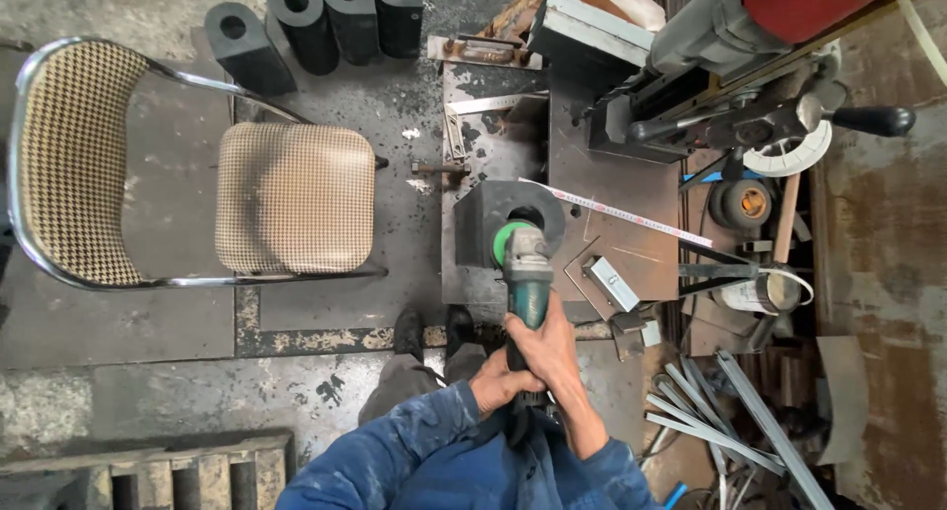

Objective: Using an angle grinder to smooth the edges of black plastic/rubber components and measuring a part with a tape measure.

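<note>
Both hands, left hand (496, 382) and right hand (545, 344), clasp the angle grinder (527, 273); its disc meets the black metal block (498, 219) ahead.

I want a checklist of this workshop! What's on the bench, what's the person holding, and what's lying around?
Surface: steel bench, dark and scuffed, on a stained concrete floor.
Job's things: green grinder, its disc at the bore of a black block on the bench.
Clutter: tape measure stretched over the bench, small metal bracket, metal strips piled on the floor at right.
Grippers: left hand and right hand both grip the grinder's body.
Cables: white cable at top right; grinder's cord not seen.
Surroundings: checked chair, four more black blocks on the floor, drill press behind the bench.
</note>
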